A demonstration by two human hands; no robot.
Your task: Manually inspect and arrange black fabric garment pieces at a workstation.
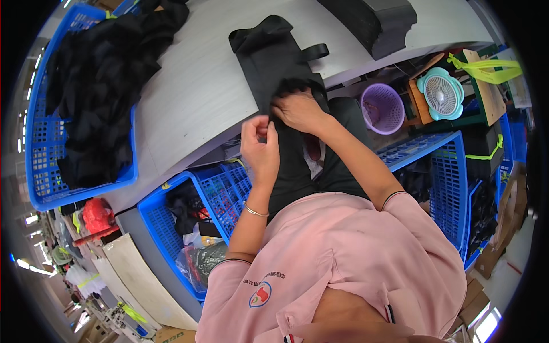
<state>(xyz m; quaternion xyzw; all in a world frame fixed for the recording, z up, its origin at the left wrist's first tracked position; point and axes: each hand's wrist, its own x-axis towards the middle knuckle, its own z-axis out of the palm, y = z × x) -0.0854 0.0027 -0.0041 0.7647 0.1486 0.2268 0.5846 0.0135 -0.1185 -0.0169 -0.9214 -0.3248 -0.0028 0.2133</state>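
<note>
A flat black fabric piece (269,63), with a strap loop at its right side, lies on the grey table and reaches over its near edge. My right hand (302,111) is closed on the near end of this fabric, where it bunches up; the fingertips are slightly blurred. Just to the left and nearer, my left hand (260,146) is raised with curled fingers and the thumb close to them. Whatever it may pinch is too small to make out. Both hands are above my lap, close together.
A blue basket (35,166) heaped with black fabric stands at the left. On the table (189,86), a stack of black pieces (380,28) lies at the far right. Below are a purple bin (382,108), a small turquoise fan (441,95) and blue crates (452,188).
</note>
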